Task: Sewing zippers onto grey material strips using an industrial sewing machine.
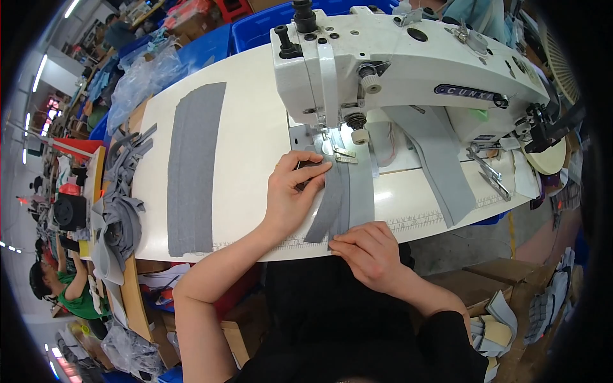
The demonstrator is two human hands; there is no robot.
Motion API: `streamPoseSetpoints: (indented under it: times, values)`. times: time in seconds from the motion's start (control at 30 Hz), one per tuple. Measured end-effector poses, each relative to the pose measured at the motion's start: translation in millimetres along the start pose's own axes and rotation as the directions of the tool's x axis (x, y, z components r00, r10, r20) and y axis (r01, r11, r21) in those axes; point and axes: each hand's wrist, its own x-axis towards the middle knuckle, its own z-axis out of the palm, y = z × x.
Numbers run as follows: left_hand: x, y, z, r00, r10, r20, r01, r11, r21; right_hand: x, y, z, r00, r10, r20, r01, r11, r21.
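A white sewing machine point(383, 60) stands on the white table, its lit needle area right above a grey fabric strip point(329, 203). My left hand point(295, 191) rests by the presser foot, fingers bent and pinching the upper part of that strip. Beneath it runs a lighter grey fabric panel point(362, 191). At the table's front edge my right hand point(369, 252) is closed, its thumb and fingertips pinching the lower end of the layered fabric. A small metal guide point(345, 155) sits just right of the needle.
A wide grey fabric piece point(196, 169) lies flat on the table's left. Light grey panels point(440, 169) lie under the machine arm. Grey scraps point(121, 210) pile up at far left, near a person in green point(76, 287). A blue bin point(262, 29) stands behind the table.
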Motion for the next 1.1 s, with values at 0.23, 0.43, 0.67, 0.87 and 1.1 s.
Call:
streamPoseSetpoints:
  times: [0.23, 0.43, 0.67, 0.87, 1.1]
  values:
    - [3, -3, 0, 1.0, 0.023, -0.011, -0.022, 0.999, 0.05, 14, 6, -1, 0.998, 0.057, 0.016, -0.057, 0.998, 0.032]
    - [4, 2, 0, 0.999, 0.032, -0.003, -0.031, 0.989, 0.145, 22, 12, -1, 0.995, 0.1, 0.02, -0.1, 0.995, -0.007]
    - [1, -6, 1, 0.997, 0.077, -0.009, -0.075, 0.992, 0.105, 26, 13, -1, 0.993, 0.118, 0.015, -0.118, 0.993, -0.012]
    - [4, -2, -1, 0.999, 0.05, 0.013, -0.051, 0.984, 0.168, 32, 18, 1, 0.992, 0.124, 0.015, -0.124, 0.992, -0.013]
    - [2, -2, -1, 1.0, 0.016, -0.012, -0.015, 0.997, 0.077, 34, 20, 3, 0.99, 0.14, -0.004, -0.14, 0.99, 0.0]
